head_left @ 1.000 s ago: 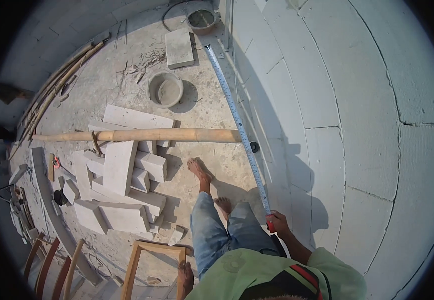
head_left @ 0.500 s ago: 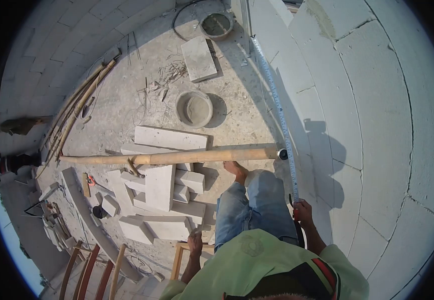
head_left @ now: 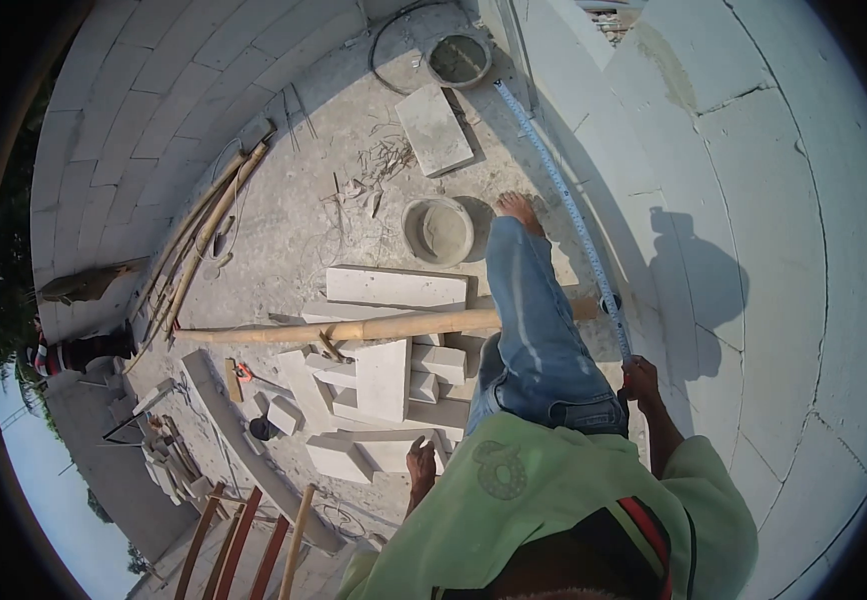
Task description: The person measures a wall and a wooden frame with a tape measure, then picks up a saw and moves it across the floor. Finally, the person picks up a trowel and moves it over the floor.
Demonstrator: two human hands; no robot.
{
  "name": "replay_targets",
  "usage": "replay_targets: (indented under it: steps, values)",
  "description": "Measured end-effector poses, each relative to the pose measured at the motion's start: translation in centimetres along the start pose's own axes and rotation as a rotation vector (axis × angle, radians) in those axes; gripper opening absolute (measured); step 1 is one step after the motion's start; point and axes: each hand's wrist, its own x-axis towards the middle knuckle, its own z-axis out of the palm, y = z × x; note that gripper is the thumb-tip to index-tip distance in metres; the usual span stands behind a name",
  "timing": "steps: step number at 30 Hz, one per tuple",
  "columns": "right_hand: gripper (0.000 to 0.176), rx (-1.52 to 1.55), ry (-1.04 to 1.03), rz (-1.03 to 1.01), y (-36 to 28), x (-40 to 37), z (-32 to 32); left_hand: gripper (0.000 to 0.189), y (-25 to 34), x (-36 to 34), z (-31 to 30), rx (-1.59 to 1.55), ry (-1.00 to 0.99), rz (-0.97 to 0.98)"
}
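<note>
My right hand (head_left: 642, 380) is shut on a tape measure case beside my hip. Its yellow blade (head_left: 564, 195) runs out along the foot of the white block wall (head_left: 754, 180) toward the far corner. My left hand (head_left: 421, 466) hangs at my side with nothing in it, above a pile of cut white blocks (head_left: 384, 385). One of my legs in jeans reaches forward, and its bare foot (head_left: 519, 208) is lifted near a mortar bucket (head_left: 439, 230).
A long bamboo pole (head_left: 334, 330) lies across the floor over the blocks, its end near the wall. A second bucket (head_left: 459, 58) and a flat slab (head_left: 434, 128) sit farther ahead. Wooden frames (head_left: 244, 545) stand at lower left, loose poles (head_left: 204, 235) at the left.
I have stepped forward along the wall, swinging one leg over the bamboo pole. My left hand came off the wooden frame. My right hand kept hold of the tape measure.
</note>
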Motion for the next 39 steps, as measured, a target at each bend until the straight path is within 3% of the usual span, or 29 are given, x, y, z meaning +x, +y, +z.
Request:
replay_targets:
  steps: [1,3,6,8,10,11,13,14,16,17,20,22,24,25,28,30,31,32,34,36,38,39]
  values:
    - [0.019,-0.011,-0.050,-0.012,-0.6,1.4,0.5,0.056,1.0,0.1,-0.7,0.006,-0.005,-0.016]
    - [0.017,-0.035,-0.093,-0.044,-1.4,4.2,2.2,0.047,5.4,1.5,-2.1,-0.394,0.107,-0.276]
    - [0.017,-0.145,-0.119,-0.027,-4.4,9.6,5.4,0.048,13.5,6.8,-4.8,-0.447,0.213,-0.394]
    - [0.017,-0.136,-0.131,-0.040,-10.1,12.0,8.6,0.052,17.5,11.1,-7.0,-0.501,0.202,-0.379]
    - [0.016,-0.253,-0.064,0.125,-18.1,12.7,11.2,0.052,21.3,16.5,-9.2,-0.473,0.154,-0.394]
    - [0.016,-0.260,-0.045,0.162,-18.1,13.7,11.4,0.055,23.8,18.2,-10.7,-0.489,0.132,-0.306]
    - [0.017,-0.649,-0.149,-0.544,-18.8,18.0,11.4,0.058,30.7,23.1,-12.9,-0.520,0.165,-0.173]
    - [0.017,-0.667,-0.129,-0.547,-20.8,18.5,11.0,0.058,34.1,24.7,-14.2,-0.519,0.227,-0.143]
    - [0.026,-0.536,-0.127,-0.364,-24.3,19.1,12.3,0.057,39.7,27.3,-16.8,-0.491,0.283,-0.097]
    - [0.026,-0.542,-0.108,-0.377,-26.9,18.9,12.7,0.056,40.5,28.4,-17.7,-0.498,0.334,-0.054]
    - [0.033,-0.609,-0.063,-0.131,-31.9,18.3,12.4,0.054,42.4,29.1,-20.5,-0.476,0.436,-0.030]
    - [0.030,-0.598,-0.054,-0.267,-32.7,18.0,12.0,0.052,39.3,29.4,-20.4,-0.634,0.543,-0.049]
    - [0.032,-0.643,-0.065,-0.184,-34.2,17.2,11.6,0.048,34.7,29.2,-21.0,-0.473,0.466,-0.095]
    - [0.032,-0.669,-0.072,-0.199,-34.1,17.3,11.2,0.040,35.9,28.5,-20.5,-0.480,0.507,-0.261]
    - [0.032,-0.672,-0.035,-0.196,-33.6,16.9,10.6,0.030,30.5,28.1,-18.5,-0.489,0.461,-0.236]
    - [0.032,-0.652,-0.033,-0.201,-33.8,16.6,10.1,0.033,30.0,28.7,-19.1,0.122,0.397,0.177]
    - [0.031,-0.642,-0.029,-0.174,-34.3,16.2,10.1,0.036,20.1,32.7,-17.3,0.305,0.415,0.065]
    - [0.031,-0.630,-0.027,-0.146,-34.3,15.8,10.3,0.036,23.7,32.7,-19.3,0.069,0.309,0.015]
    - [0.029,-0.646,0.008,-0.184,-34.9,15.7,10.5,0.038,18.0,39.8,-18.8,0.039,0.592,0.363]
    - [0.028,-0.578,0.008,-0.147,-34.7,15.7,11.2,0.040,34.5,39.3,-23.6,-0.211,0.342,-0.101]
    - [0.024,-0.879,0.081,-0.209,-34.3,16.9,12.7,0.044,36.0,45.0,-26.9,-0.246,0.305,-0.082]
    - [0.023,-0.888,0.065,-0.212,-35.5,16.6,13.7,0.045,38.5,47.4,-28.5,-0.256,0.317,-0.045]
